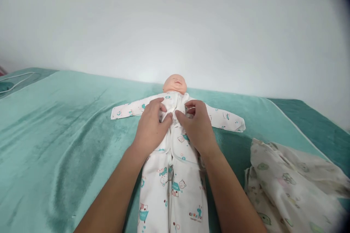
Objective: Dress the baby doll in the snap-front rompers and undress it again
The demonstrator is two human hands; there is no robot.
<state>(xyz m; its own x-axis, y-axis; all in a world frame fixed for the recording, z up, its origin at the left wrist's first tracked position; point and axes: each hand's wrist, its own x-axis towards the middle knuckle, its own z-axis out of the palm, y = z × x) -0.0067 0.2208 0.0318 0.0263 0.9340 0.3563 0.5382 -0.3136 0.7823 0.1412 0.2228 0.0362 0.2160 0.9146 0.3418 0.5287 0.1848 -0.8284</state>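
Observation:
A baby doll (175, 83) lies on its back, its head toward the wall. It wears a white printed baby jacket (182, 143) with both sleeves stretched out sideways, and matching printed trousers (187, 196) below. My left hand (153, 123) pinches the jacket's front edge at the chest, thumb toward the middle. Opposite it, my right hand (195, 122) has thumb and fingers closed on the other front edge. The two thumbs almost meet at the jacket's opening. Below my hands the front edges part slightly. Whatever fastening lies between my fingers is hidden.
A crumpled white cloth (290, 185) with green prints lies at the lower right. Under everything spreads a teal blanket (68, 134), wrinkled on the left. A white wall (169, 32) rises behind the doll's head. A pale cord (19, 78) lies at the far left.

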